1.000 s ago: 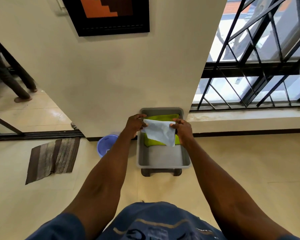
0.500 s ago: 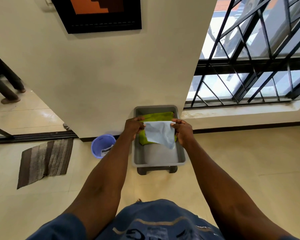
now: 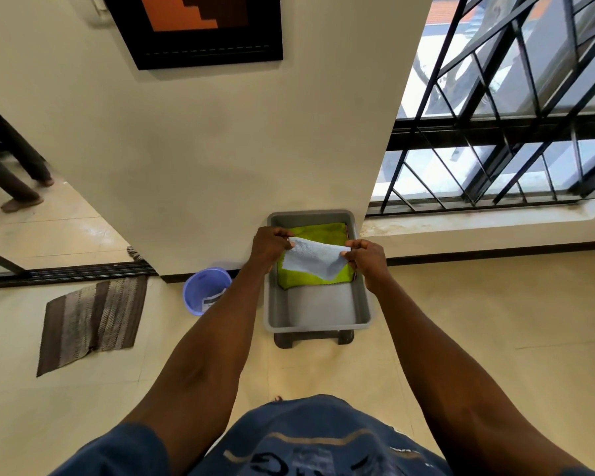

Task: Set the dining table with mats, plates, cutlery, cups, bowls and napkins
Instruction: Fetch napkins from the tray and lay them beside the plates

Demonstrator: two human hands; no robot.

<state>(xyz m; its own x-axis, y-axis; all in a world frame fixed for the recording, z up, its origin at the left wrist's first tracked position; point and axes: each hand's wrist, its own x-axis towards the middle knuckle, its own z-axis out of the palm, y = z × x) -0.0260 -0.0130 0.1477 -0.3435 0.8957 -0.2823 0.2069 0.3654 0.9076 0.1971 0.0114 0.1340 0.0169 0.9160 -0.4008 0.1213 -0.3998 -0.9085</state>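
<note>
I hold a white napkin (image 3: pixel 313 260) stretched between both hands above a grey plastic bin (image 3: pixel 318 309) on the floor. My left hand (image 3: pixel 268 244) pinches the napkin's left top corner. My right hand (image 3: pixel 366 258) pinches its right top corner. A folded green cloth (image 3: pixel 310 282) lies in the far half of the bin, partly hidden behind the napkin. The near half of the bin's floor shows bare grey.
The bin stands on a low stool against a cream wall (image 3: pixel 203 159). A purple bucket (image 3: pixel 205 294) sits to its left, and a striped doormat (image 3: pixel 90 321) lies further left. A barred window (image 3: pixel 495 132) fills the right. A person's legs (image 3: pixel 11 180) stand at far left.
The napkin now hangs wider and flatter between my hands, which have moved slightly apart. The view has shifted a little.
</note>
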